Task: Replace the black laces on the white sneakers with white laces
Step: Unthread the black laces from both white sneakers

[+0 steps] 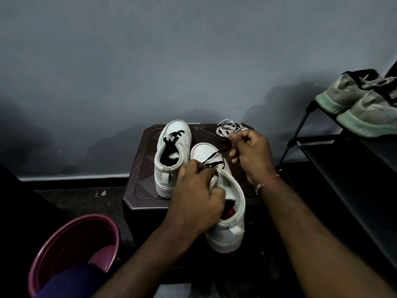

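A dark brown plastic surface (pixel 146 168) stands against a grey wall (pixel 193 61) and carries two white sneakers; the far sneaker (pixel 175 134) sits upright on its left half, toe toward the wall, with its own black lace threaded through the lower eyelets and the upper part loose; the near sneaker (pixel 227 231) lies just beside it on the right, tilted, its heel hanging out past the front edge of the surface toward the person; the left hand (pixel 197 190) grips this near sneaker at the top of its upper, fingers curled round the edge by the opening, and it covers most of the eyelets; a black lace (pixel 211 157) runs from under that hand up and to the right, off the shoe, into the right hand (pixel 250 151), which pinches it between curled fingers and thumb above the toe; a thin thread band (pixel 266 183) circles the right wrist; the white laces (pixel 227 125) lie in a loose tangle on the far right corner of the surface, just behind the right hand's knuckles; a maroon bucket (pixel 64 237) stands on the floor at the lower left; on the right a black shoe rack (pixel 300 130) holds a pair of grey shoes (pixel 365 104) with pale green soles on its top shelf.
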`<act>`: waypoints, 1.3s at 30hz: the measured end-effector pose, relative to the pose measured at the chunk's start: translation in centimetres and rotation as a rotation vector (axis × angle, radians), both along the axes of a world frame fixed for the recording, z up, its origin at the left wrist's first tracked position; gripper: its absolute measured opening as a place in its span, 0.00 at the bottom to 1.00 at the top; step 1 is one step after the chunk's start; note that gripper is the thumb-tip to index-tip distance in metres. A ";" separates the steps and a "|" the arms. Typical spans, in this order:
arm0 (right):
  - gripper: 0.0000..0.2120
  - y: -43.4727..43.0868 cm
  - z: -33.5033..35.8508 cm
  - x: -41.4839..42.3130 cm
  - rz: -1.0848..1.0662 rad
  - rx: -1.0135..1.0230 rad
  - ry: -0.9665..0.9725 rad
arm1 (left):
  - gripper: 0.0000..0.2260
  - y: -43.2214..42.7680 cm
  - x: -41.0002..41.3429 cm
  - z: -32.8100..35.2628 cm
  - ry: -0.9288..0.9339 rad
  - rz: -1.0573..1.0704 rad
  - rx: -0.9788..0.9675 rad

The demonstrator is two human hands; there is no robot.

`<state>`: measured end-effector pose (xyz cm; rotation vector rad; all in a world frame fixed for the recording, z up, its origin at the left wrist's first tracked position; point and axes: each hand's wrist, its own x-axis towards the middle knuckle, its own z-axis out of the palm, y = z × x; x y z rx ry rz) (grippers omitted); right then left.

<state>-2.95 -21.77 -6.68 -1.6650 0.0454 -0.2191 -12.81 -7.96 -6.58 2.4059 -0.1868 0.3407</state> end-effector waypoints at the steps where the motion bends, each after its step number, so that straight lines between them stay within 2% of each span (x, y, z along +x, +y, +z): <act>1: 0.09 0.4 0.0 0.1 -0.034 0.049 0.024 | 0.29 0.0 -0.1 0.0 -0.009 0.003 0.004; 3: 0.13 0.7 0.1 -0.8 0.043 -0.011 0.114 | 0.28 0.1 -0.1 0.1 -0.004 0.004 -0.005; 5: 0.16 0.4 0.1 -1.9 0.163 -0.183 0.137 | 0.28 0.2 0.0 0.2 0.017 0.005 -0.032; 7: 0.11 -0.4 0.1 -2.4 0.290 -0.288 0.083 | 0.28 0.2 0.2 0.2 0.025 0.003 -0.036; 9: 0.05 -1.0 0.0 -2.5 0.394 -0.255 0.049 | 0.26 0.1 0.3 0.2 0.024 0.004 -0.024; 11: 0.07 -0.9 0.0 -2.2 0.366 -0.263 0.033 | 0.27 0.0 0.3 0.2 0.025 0.002 -0.020; 13: 0.09 -0.1 0.3 -1.5 0.235 -0.242 0.027 | 0.29 0.0 0.3 0.2 0.020 -0.005 -0.016; 16: 0.07 0.9 0.3 -0.4 0.029 -0.047 0.052 | 0.32 0.0 0.3 0.1 0.023 0.007 -0.008; 18: 0.06 1.0 0.1 -0.6 0.101 -0.127 0.064 | 0.31 0.0 0.2 0.1 0.017 0.006 -0.016; 20: 0.05 0.4 0.1 -1.2 0.275 -0.246 0.079 | 0.29 0.1 0.3 0.1 0.021 0.003 -0.019; 23: 0.04 -1.0 0.2 -2.3 0.427 -0.256 0.076 | 0.25 0.1 0.5 0.0 0.035 0.006 -0.015; 26: 0.05 -0.9 -0.1 -2.5 0.362 -0.272 0.013 | 0.24 0.0 0.5 0.0 0.030 0.007 -0.003; 30: 0.05 0.0 0.5 -2.1 0.363 -0.414 -0.008 | 0.27 0.0 0.3 0.1 0.015 0.006 0.022; 35: 0.03 0.9 0.3 -0.3 0.028 -0.329 -0.026 | 0.29 -0.1 0.3 0.0 0.011 0.011 0.047; 39: 0.06 0.7 1.0 -1.5 0.259 -0.476 -0.029 | 0.28 0.1 0.3 0.1 0.020 0.015 0.035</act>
